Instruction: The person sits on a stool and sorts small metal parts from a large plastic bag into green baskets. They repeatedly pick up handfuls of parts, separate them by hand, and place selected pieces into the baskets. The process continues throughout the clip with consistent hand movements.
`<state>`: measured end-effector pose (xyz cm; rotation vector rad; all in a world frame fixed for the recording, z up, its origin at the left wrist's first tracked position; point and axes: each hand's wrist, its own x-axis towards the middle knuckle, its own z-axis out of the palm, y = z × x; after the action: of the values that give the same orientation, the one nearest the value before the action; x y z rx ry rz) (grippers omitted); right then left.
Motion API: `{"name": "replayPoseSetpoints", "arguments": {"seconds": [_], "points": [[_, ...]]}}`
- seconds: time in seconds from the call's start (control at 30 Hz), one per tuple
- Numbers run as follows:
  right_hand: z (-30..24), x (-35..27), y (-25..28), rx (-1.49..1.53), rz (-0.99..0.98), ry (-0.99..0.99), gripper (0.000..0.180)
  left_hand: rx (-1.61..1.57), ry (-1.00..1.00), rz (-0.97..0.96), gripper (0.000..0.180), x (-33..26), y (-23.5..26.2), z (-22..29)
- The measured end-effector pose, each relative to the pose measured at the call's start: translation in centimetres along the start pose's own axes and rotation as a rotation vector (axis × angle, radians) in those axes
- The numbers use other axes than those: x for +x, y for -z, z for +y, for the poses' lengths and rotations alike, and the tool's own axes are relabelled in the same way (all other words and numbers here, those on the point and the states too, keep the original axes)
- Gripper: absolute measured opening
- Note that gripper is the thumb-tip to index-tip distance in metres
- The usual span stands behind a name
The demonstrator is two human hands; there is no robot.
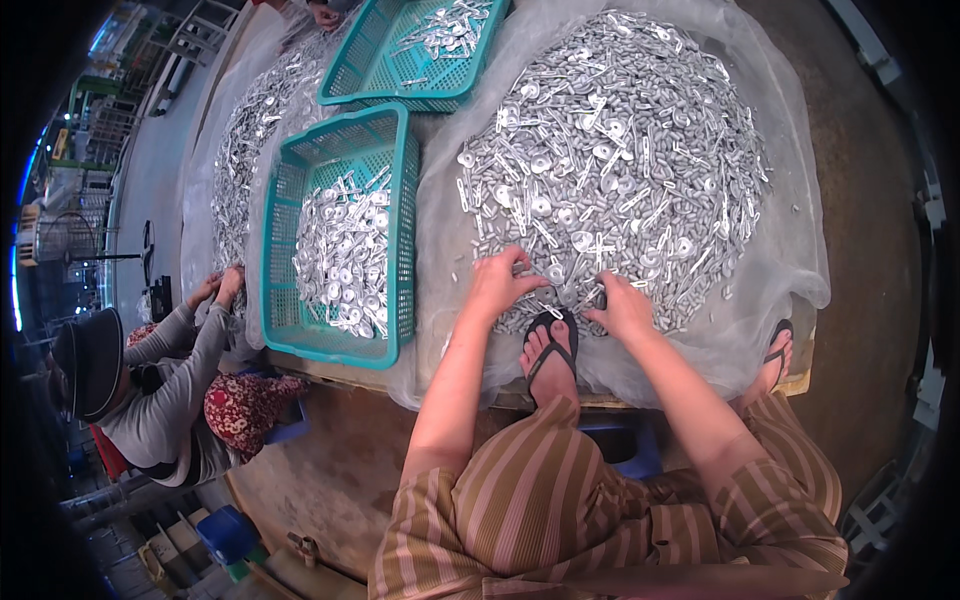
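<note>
A broad heap of small silver metal parts lies in front of me: long flat slotted strips, round discs and many short pellets. At its near edge is my left hand, its thumb and forefinger curved and apart, next to a grey disc. Across from it, my right hand is bent inward over the parts. Its thumb and forefinger close around a small dark spot, and what they hold there cannot be made out. A pale cross-shaped piece rests on the heap just beyond both hands.
Left of the heap stands a green plastic basket with metal parts; another green basket is behind it. Clear plastic sheeting lies under the heap. My sandalled foot is at the near edge. A co-worker sits at left beside another heap.
</note>
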<state>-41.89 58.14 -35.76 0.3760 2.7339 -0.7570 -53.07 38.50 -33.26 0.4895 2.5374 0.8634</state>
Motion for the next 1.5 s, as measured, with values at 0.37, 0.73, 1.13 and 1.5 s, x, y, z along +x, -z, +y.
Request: {"name": "replayPoseSetpoints", "arguments": {"seconds": [0.37,0.73,1.13,1.5], "points": [[2.2,0.8,0.8,0.174,0.014,0.017,0.027,0.101,-0.184,-0.044,0.033,1.0,-3.6,-1.3],[4.5,2.0,-0.6,0.811,0.201,0.006,0.021,-0.509,0.283,-0.156,0.019,-0.2,0.1,-1.8],[3.9,2.3,1.5,1.664,-0.198,-0.296,0.016,0.555,0.198,0.891,0.043,-2.9,10.9,-2.4],[-3.2,2.3,-2.5,0.144,-0.011,0.049,0.032,0.185,0.307,0.187,0.048,-2.8,-5.9,0.3]]}}
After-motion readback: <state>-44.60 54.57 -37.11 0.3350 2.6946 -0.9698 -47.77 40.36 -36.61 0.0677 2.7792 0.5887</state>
